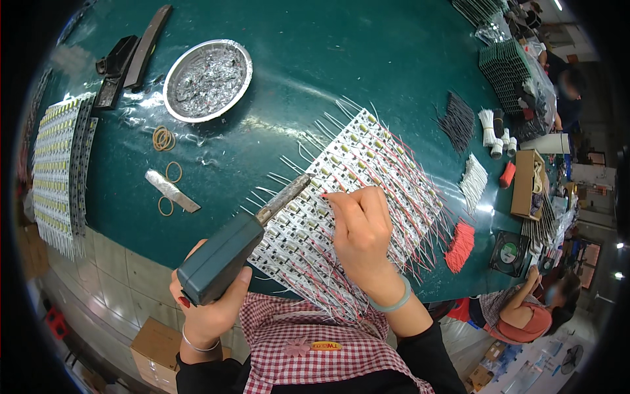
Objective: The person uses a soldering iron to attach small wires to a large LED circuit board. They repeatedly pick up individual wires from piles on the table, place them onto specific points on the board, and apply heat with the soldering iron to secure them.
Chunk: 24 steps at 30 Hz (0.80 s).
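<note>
My left hand (220, 305) is wrapped round the dark green body of a soldering gun (222, 257). Its metal barrel points up and right, with the tip over a panel of small white circuit boards (289, 231). Rows of yellowish parts cover the panel, and thin white wires stick out past its upper left edge. Red and white wires (413, 190) trail across its right side. Above the middle of the panel, close to the soldering tip, my right hand (364, 230) is closed in a pinch; what its fingertips hold is too small to make out.
A metal bowl of silvery scraps (246, 82) stands beyond the panel. Rubber bands (163, 138) and a silvery bar (172, 190) lie left. More board panels (59, 171) stand far left. Red (461, 246), white and black wire bundles lie right. Co-workers sit along the right side.
</note>
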{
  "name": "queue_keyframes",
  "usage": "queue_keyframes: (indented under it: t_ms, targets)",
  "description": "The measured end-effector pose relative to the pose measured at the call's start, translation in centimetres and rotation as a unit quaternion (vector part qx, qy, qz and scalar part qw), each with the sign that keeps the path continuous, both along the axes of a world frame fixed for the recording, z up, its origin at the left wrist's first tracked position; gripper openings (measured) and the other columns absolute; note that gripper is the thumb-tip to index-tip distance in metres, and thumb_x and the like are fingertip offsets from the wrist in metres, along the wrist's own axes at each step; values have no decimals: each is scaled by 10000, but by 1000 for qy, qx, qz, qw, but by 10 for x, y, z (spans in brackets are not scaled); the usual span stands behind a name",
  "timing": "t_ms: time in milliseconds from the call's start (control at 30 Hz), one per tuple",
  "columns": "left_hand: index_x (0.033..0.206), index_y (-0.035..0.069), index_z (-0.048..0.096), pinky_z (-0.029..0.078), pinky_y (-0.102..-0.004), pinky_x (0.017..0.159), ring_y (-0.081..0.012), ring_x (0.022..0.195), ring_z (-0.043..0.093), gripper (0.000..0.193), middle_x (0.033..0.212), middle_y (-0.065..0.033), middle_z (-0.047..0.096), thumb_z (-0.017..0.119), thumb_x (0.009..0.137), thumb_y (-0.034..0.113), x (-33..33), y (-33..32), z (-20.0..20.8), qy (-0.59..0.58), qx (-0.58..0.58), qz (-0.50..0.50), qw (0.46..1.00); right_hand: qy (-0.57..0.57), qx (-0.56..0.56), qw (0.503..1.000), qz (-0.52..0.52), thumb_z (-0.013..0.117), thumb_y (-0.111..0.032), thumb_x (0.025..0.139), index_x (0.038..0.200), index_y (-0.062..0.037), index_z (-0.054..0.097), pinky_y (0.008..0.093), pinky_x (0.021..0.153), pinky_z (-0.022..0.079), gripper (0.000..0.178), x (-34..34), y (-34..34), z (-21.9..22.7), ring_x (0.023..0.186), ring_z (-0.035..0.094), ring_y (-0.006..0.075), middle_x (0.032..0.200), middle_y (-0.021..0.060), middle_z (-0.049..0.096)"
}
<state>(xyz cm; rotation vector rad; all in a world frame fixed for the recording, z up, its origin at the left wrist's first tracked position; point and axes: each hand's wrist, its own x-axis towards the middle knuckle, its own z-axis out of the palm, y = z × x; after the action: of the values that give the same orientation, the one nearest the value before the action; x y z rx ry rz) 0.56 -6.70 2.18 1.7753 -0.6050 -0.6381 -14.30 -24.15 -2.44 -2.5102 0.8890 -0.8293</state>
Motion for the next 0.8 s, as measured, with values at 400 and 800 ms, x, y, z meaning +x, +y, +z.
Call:
queue_keyframes:
  t_ms: [400, 800]
  targets:
    - [1000, -57, 697, 511, -266, 674, -146, 762, 648, 288, 910, -96, 679, 759, 722, -17, 1, 2, 0, -1, 8, 6, 1000, -3, 63, 998, 13, 709, 51, 759, 912, 14, 692, 375, 615, 439, 158, 5, -1, -3, 725, 533, 257, 763, 88, 484]
    - [999, -56, 698, 519, -271, 683, -155, 772, 655, 295, 927, -111, 688, 770, 718, -3, 1, 3, -1, -14, -6, 6, 1000, 2, 56, 998, 36, 693, 54, 747, 920, -14, 705, 374, 616, 449, 186, 2, -4, -6, 726, 535, 252, 761, 84, 490]
